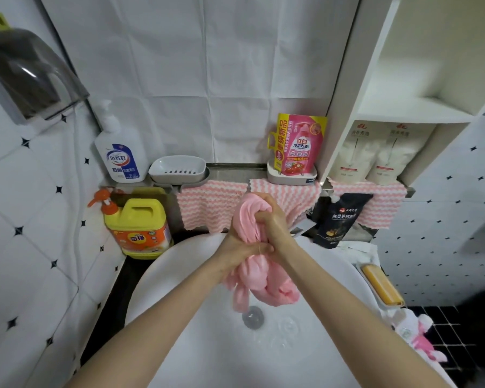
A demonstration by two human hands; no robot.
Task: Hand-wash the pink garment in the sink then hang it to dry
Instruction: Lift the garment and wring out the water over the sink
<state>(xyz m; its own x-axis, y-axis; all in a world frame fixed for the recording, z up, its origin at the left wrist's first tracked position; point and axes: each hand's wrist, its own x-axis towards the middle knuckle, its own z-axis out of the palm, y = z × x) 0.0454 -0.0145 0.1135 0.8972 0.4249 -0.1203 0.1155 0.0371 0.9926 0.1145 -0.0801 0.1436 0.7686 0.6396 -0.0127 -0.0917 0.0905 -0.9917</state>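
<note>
The pink garment (248,219) is bunched into a thick rope and held above the white sink (179,278). My left hand (238,245) grips its middle from the left. My right hand (273,219) grips it higher up, fingers curled round the cloth. Both hands touch each other. The garment's loose end (266,287) hangs down toward the metal drain (253,317). A little water lies in the bottom of the basin.
A yellow detergent jug (139,225) stands left of the sink, with a white pump bottle (121,152) and soap dish (177,168) on the ledge behind. A pink refill pouch (300,147), striped cloths (207,204), a dark pouch (338,217) and an orange soap bar (381,284) are nearby.
</note>
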